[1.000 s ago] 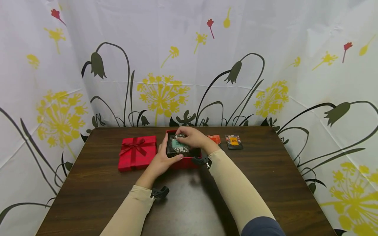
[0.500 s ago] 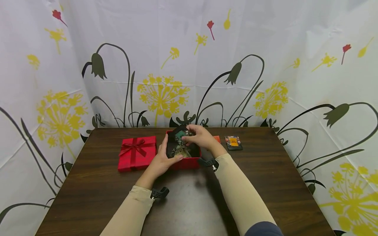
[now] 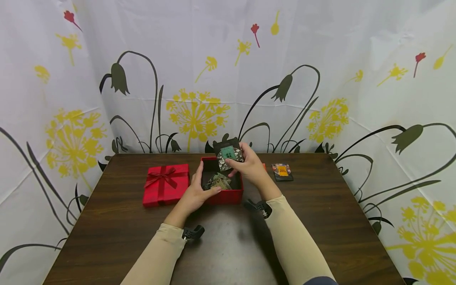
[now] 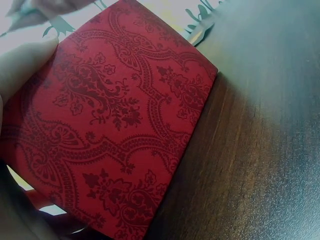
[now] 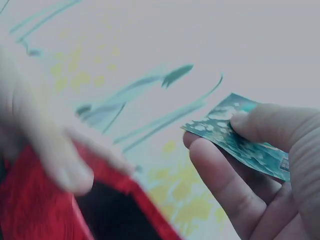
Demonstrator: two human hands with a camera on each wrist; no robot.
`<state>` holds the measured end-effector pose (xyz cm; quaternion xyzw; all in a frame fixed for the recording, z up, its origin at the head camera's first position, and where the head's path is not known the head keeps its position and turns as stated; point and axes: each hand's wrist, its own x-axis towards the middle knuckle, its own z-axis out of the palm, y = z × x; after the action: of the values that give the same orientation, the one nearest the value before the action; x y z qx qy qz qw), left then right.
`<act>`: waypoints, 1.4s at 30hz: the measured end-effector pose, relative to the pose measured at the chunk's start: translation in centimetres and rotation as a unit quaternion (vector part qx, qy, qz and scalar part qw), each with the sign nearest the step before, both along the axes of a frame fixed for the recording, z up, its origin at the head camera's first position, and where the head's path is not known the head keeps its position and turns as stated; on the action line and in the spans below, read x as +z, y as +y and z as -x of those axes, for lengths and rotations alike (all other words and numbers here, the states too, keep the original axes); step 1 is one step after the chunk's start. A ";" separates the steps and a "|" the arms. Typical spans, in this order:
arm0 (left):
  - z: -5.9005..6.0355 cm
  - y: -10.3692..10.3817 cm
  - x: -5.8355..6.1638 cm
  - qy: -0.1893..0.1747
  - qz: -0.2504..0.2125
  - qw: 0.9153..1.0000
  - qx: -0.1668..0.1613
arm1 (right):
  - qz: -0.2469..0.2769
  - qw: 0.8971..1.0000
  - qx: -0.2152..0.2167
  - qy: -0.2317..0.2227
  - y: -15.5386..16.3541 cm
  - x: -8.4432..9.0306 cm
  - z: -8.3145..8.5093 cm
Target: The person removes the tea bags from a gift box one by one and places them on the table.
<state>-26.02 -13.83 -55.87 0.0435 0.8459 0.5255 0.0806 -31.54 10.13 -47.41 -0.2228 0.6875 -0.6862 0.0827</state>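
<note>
My right hand (image 3: 250, 166) pinches a small flat packet (image 3: 228, 152), dark with a green label and white flowers, above the box's back right part. In the right wrist view the thumb lies on the packet's (image 5: 215, 125) printed face and fingers support it from below. My left hand (image 3: 194, 194) grips the open red gift box (image 3: 228, 197) by its left side, thumb at the front rim. The box's patterned wall (image 4: 115, 105) fills much of the left wrist view. Inside the black-lined box lies another packet (image 3: 221, 181), greenish-yellow.
The red box lid (image 3: 166, 194) with a ribbon bow lies left of the box. On the right are a dark packet with an orange label (image 3: 282, 171) and an orange packet (image 3: 264, 166), mostly hidden by my right hand. A flower-printed curtain (image 3: 228, 79) hangs behind the wooden table (image 3: 107, 233).
My right hand has lifted the green-labelled packet up out of the box and tilted it, uncovering the greenish-yellow packet beneath. The left hand has stayed on the box.
</note>
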 end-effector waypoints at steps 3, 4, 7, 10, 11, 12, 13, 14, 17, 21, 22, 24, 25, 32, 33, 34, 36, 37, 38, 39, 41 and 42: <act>0.0 0.0 0.1 0.000 -0.004 1.000 0.000 | 0.026 0.999 -0.013 0.015 0.5 1.3 -1.3; 0.1 0.0 0.1 0.000 -0.004 1.000 0.000 | 0.029 0.999 -0.016 0.021 0.7 1.6 -1.7; 0.0 0.0 0.2 0.001 -0.004 1.000 0.002 | 0.030 0.998 -0.020 0.043 1.6 2.3 -2.7; 0.0 0.0 0.1 0.004 0.001 1.000 0.002 | 0.026 0.997 -0.029 0.069 2.7 2.6 -3.5; 0.0 0.0 0.1 0.004 0.002 1.000 0.001 | 0.025 0.996 -0.034 0.079 3.1 2.7 -3.8; -0.1 0.0 0.1 0.004 0.002 1.000 0.001 | 0.026 0.995 -0.042 0.089 3.5 2.8 -4.1; -0.1 0.1 0.1 0.004 0.001 1.000 0.001 | 0.027 0.993 -0.053 0.101 4.0 2.9 -4.4; -0.1 0.2 0.1 0.004 0.002 1.000 -0.001 | 0.027 0.991 -0.068 0.116 4.5 3.0 -4.7; -0.1 0.3 0.1 0.006 -0.001 1.000 -0.005 | 0.043 0.979 -0.117 0.163 6.2 3.3 -5.6; 0.0 0.3 0.1 0.008 -0.003 1.000 -0.010 | 0.076 0.956 -0.192 0.208 8.4 4.0 -6.9; 0.0 0.3 0.0 0.007 -0.002 1.000 -0.010 | 0.084 0.951 -0.209 0.214 8.9 4.2 -7.1; 0.0 0.2 -0.1 0.004 0.000 1.000 -0.006 | 0.101 0.942 -0.236 0.214 10.0 4.6 -7.6; 0.0 0.2 -0.1 0.003 0.000 1.000 -0.005 | 0.111 0.939 -0.249 0.212 10.5 4.7 -7.7; 0.0 0.0 0.4 0.001 0.000 1.000 0.002 | 0.113 0.925 -0.305 0.195 14.4 4.9 -7.1; 0.0 0.0 0.4 0.002 0.001 1.000 0.002 | 0.108 0.922 -0.314 0.197 15.0 4.8 -7.0; -0.1 0.0 0.5 0.001 0.000 1.000 0.003 | 0.107 0.919 -0.324 0.196 15.5 4.7 -6.9; -0.1 -0.1 0.4 -0.002 0.003 1.000 0.000 | 0.109 0.911 -0.348 0.190 16.6 4.6 -6.8; -0.2 0.0 0.4 -0.003 0.004 1.000 -0.002 | 0.113 0.906 -0.361 0.187 17.1 4.4 -6.7; -0.2 0.0 0.4 -0.005 0.004 1.000 -0.003 | 0.117 0.901 -0.376 0.181 17.5 4.3 -6.7; -0.2 0.0 0.3 -0.006 0.003 1.000 -0.003 | 0.124 0.896 -0.389 0.175 18.0 4.2 -6.5; -0.2 0.1 0.3 -0.006 0.002 1.000 -0.002 | 0.118 0.886 -0.417 0.166 18.8 3.9 -6.2; -0.1 0.2 0.3 -0.005 0.002 1.000 -0.001 | 0.110 0.881 -0.430 0.164 19.2 3.7 -6.0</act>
<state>-25.87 -13.65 -55.57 0.0414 0.8463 0.5241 0.0857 -25.49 29.36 -43.71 -0.0219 0.6394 -0.6794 -0.3594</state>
